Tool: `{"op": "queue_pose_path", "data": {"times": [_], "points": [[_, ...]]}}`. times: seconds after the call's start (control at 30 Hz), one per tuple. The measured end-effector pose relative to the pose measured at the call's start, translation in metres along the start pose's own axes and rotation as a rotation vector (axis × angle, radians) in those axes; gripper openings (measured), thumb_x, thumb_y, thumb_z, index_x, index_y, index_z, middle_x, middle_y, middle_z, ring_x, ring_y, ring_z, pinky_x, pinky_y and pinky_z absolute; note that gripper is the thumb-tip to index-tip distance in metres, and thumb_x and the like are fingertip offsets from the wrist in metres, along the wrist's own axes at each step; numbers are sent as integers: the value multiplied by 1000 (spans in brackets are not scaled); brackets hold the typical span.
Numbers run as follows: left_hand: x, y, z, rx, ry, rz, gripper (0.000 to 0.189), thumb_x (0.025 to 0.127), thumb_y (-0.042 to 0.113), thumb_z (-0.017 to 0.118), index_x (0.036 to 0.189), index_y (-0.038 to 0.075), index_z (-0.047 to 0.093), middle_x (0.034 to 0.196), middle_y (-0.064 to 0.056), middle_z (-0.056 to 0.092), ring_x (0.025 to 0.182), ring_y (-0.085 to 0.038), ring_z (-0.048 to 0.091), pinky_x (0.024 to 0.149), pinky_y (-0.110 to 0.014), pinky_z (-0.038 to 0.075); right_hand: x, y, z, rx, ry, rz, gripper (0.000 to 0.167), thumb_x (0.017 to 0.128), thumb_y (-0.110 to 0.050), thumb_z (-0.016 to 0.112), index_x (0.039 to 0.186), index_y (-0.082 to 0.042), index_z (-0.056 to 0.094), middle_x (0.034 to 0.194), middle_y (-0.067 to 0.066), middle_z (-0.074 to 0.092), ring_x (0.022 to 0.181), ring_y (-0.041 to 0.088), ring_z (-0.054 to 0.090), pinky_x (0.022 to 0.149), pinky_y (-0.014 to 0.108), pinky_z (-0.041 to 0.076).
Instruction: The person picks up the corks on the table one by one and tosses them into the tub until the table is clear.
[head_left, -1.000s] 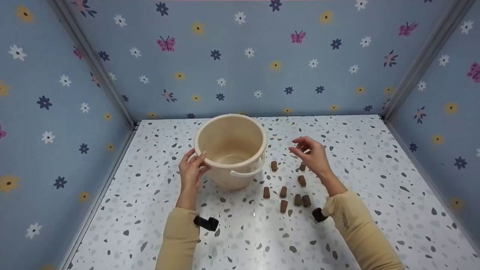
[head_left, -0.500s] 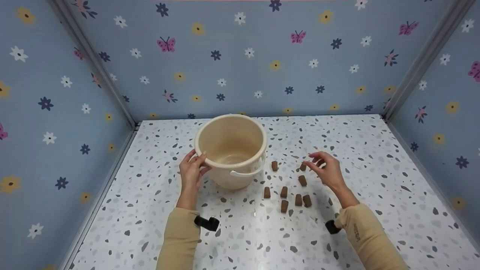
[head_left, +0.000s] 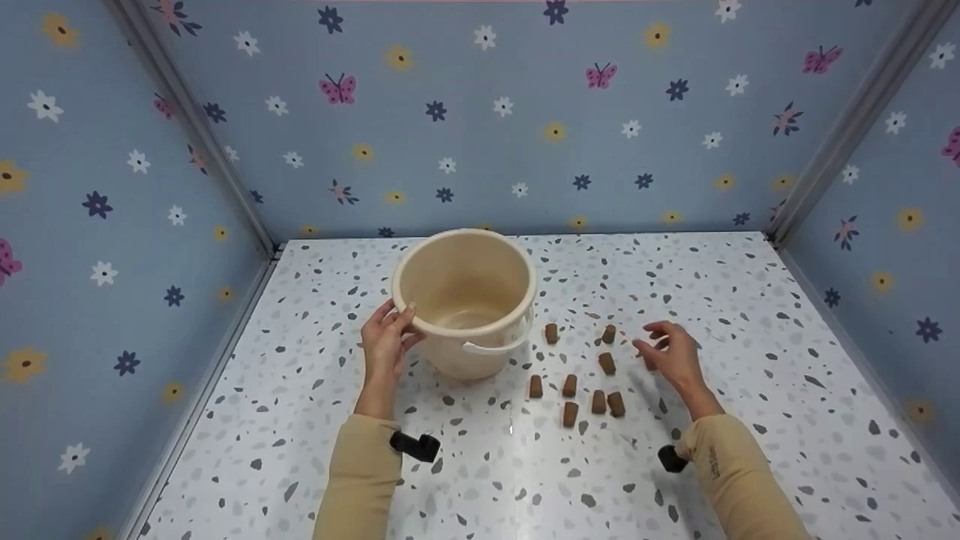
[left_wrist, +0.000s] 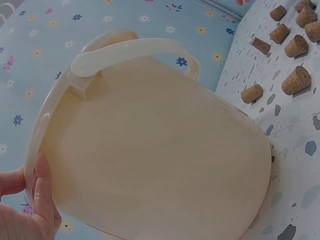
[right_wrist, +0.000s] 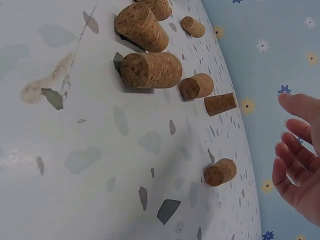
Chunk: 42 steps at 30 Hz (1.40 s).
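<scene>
The left sleeve [head_left: 360,480] is tan and long, lightly creased, and ends at the wrist. Just behind its cuff, on the inner side, a black strap [head_left: 406,442] shows, bearing a small, blocky black camera [head_left: 429,448]. The right sleeve [head_left: 742,480] is the same tan, gathered in folds, with dark lettering [head_left: 713,461] too small to read. A rounded black block [head_left: 672,459] juts from its inner side near the cuff.

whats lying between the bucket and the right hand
In the head view, three corks lie on the table between the bucket and the right hand: one nearer the bucket, two nearer the hand. Another cork is partly hidden by that hand.
</scene>
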<state>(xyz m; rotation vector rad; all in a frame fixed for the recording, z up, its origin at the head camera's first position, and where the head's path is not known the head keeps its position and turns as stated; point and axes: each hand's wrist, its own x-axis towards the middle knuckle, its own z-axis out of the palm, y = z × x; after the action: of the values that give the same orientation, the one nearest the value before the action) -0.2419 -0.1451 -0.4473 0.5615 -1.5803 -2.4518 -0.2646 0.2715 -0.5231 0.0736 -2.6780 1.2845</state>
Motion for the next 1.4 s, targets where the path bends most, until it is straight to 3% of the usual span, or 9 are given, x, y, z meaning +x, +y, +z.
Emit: {"op": "queue_pose_path", "data": {"times": [0.37,0.73,1.1,1.4], "points": [[0,-1,0,-8,11,-7,37,82,2,60,116,-4,46,89,-14,54,57,-12,56,53,-25,52,-1,22,0,-40,-35,137,47,78,-18,68,114,6,50,103,23,49,86,30,51,68,36,43],[1,1,-1,-2,4,-24,38,83,4,59,117,-4,44,84,-8,56,59,-13,57,56,-27,53,-2,36,3,-9,-143,293,58,78,-22,68,122,4,40,110,22,45,100,32,45,81,42,40],[2,0,-1,-7,-2,-20,38,83,5,60,117,-3,44,89,-11,56,61,-14,58,58,-28,53,-3,41,3,-32,-198,361,59,79,-19,67,126,2,39,117,23,43,107,33,42,89,46,37],[1,0,-1,-3,-7,-7,38,83,4,61,116,-3,44,83,-8,56,58,-13,57,54,-26,52,-5,43,4,-49,-164,286,50,78,-17,67,119,3,48,114,23,47,105,34,43,88,46,37]]}}
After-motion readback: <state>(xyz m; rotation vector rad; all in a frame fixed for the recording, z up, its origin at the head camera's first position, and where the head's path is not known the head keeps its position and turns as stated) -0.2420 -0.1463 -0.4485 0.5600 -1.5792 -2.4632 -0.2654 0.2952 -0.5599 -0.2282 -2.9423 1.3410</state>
